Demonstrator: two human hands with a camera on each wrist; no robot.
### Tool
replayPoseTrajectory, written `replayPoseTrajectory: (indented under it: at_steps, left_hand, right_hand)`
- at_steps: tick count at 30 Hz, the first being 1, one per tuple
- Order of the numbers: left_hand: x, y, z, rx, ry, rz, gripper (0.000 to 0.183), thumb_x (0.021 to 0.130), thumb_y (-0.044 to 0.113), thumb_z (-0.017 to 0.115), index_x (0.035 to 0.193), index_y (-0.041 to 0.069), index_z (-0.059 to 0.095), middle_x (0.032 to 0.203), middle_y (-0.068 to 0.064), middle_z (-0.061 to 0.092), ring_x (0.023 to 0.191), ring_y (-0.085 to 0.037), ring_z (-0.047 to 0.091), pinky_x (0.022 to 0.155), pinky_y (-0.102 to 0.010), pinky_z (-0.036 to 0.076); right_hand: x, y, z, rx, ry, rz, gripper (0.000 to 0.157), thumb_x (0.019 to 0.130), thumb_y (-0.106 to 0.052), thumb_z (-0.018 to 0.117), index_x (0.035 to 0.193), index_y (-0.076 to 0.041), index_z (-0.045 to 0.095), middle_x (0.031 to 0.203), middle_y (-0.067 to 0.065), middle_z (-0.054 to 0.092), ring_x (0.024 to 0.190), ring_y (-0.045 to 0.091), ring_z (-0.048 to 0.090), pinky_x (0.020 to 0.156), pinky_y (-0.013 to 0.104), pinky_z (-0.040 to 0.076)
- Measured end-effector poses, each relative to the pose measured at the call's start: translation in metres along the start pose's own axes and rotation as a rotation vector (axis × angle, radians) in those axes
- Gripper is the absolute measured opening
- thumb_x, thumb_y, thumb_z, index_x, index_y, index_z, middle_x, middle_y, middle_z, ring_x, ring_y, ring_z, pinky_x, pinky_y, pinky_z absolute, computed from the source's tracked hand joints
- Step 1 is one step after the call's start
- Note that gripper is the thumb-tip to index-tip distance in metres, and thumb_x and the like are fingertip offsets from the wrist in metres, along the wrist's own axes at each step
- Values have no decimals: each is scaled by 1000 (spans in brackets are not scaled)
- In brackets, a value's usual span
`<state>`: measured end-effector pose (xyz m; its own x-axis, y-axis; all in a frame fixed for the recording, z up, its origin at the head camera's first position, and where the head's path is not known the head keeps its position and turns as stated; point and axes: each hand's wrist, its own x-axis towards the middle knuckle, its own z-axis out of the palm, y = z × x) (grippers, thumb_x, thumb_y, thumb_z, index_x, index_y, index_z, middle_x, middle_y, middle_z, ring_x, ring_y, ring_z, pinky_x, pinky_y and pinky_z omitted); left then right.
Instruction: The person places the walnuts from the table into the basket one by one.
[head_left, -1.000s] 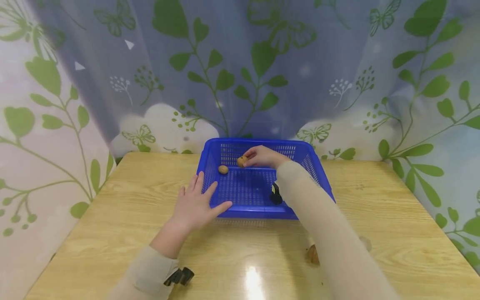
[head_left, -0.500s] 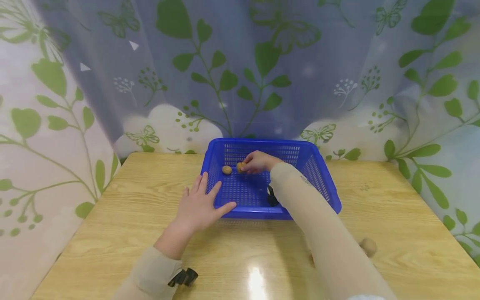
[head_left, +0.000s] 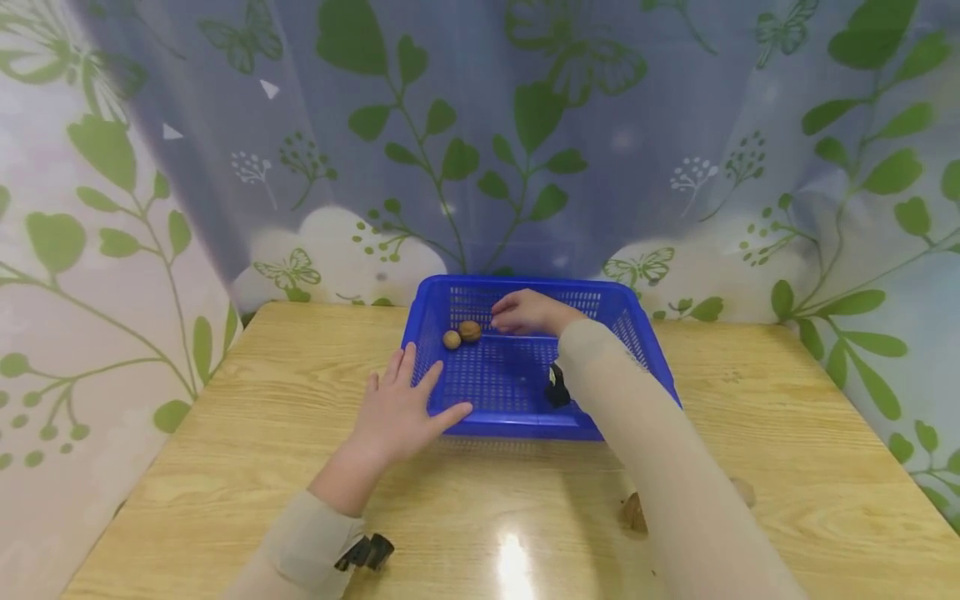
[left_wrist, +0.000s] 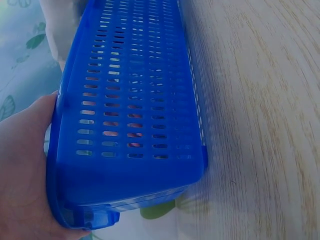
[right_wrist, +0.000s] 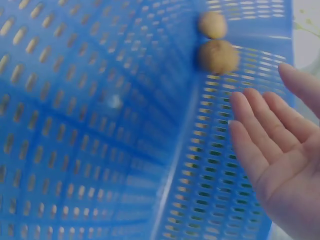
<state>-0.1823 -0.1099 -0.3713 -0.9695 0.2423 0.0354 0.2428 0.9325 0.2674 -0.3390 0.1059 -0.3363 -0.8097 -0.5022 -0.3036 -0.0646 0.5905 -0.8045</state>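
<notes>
Two walnuts lie side by side in the far left of a blue plastic basket (head_left: 517, 425): a smaller walnut (head_left: 451, 340) and a larger, browner walnut (head_left: 470, 332). My right hand (head_left: 528, 312) hovers inside the basket, just right of them. In the right wrist view its fingers (right_wrist: 270, 127) are extended, with nothing held, apart from both nuts. My left hand (head_left: 393, 417) rests on the basket's front left corner with fingers spread. The left wrist view shows that hand (left_wrist: 22, 170) against the rim, its fingertips hidden behind the wall.
On the wooden table (head_left: 285, 400), a brown walnut (head_left: 633, 512) lies near the right forearm, partly covered by the sleeve. Beyond that arm a pale round thing (head_left: 742, 492) is half hidden. A patterned curtain (head_left: 480, 167) hangs close behind the basket.
My right hand has let go of the larger walnut beside the smaller one, then drawn back up and to the right. The left hand stays at the basket's corner.
</notes>
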Motion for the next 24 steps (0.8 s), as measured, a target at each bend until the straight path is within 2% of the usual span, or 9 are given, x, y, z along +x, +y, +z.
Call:
replayPoseTrajectory:
  at_steps: [5,13,16,21,24]
  left_hand:
    - [1,0,1,3,8,0,87,83,75,34,145,14,36,153,-22,8,140,-38,4,104,-64,12]
    - [-2,3,0,2,-13,2,87,83,76,32,146,15,35,153,-22,8,140,-38,5,105,-63,11]
    - [-3,2,0,-2,-12,3,87,84,75,32,146,15,35,153,-22,7,140,-38,4,104,-63,11]
    - [-3,2,-2,-3,-2,9,86,84,75,33,146,14,35,153,-22,7,140,-38,4,104,-64,11]
    - [-3,2,-3,-6,-6,6,86,84,74,33,146,14,35,153,-22,7,140,-37,4,105,-63,11]
  right_hand:
    - [-10,9,-21,53,25,-79,52,93,-16,57,137,6,39,132,21,50,119,30,50,99,45,39]
    - [-42,24,-47,49,41,-117,49,93,-14,58,135,5,42,134,23,47,122,32,46,100,45,37]
    - [-55,28,-54,55,54,-140,48,92,-14,59,134,5,43,133,25,47,121,33,48,100,45,37]
    - [-83,35,-67,45,131,-191,48,93,-18,59,133,4,44,130,23,51,118,31,50,100,46,37]
    - [-100,39,-72,15,148,-185,50,94,-22,58,134,3,43,132,21,50,118,31,50,100,47,36]
